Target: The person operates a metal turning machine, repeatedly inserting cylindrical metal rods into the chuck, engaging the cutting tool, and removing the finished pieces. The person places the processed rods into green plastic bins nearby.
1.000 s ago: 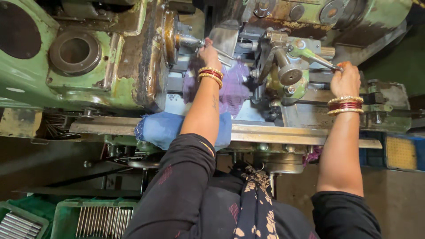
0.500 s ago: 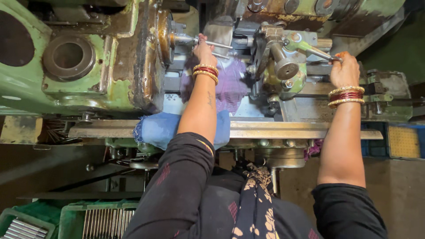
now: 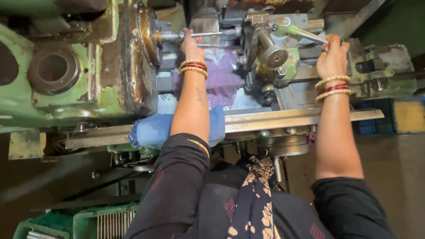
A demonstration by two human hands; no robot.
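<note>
I stand at a worn green lathe (image 3: 66, 95). My left hand (image 3: 191, 44) reaches in to a thin metal rod (image 3: 208, 34) that sticks out of the round chuck (image 3: 148, 35), and my fingers close on the rod. Out to the right, my right hand (image 3: 333, 55) grips the long green lever handle (image 3: 303, 33) of the tool turret (image 3: 272, 53). Both wrists wear red and gold bangles. A purple cloth (image 3: 226, 77) lies on the machine bed under my left wrist.
A blue cloth (image 3: 155, 130) pads the front rail (image 3: 274, 119) beneath my left forearm. A green crate (image 3: 84, 221) with rows of thin metal rods sits on the floor at lower left. A blue box (image 3: 367, 126) and a yellow mesh (image 3: 409, 116) lie at right.
The view has shifted, so the machine sits a little higher in frame. My left hand stays at the rod and my right hand stays on the lever, which has swung slightly upward.
</note>
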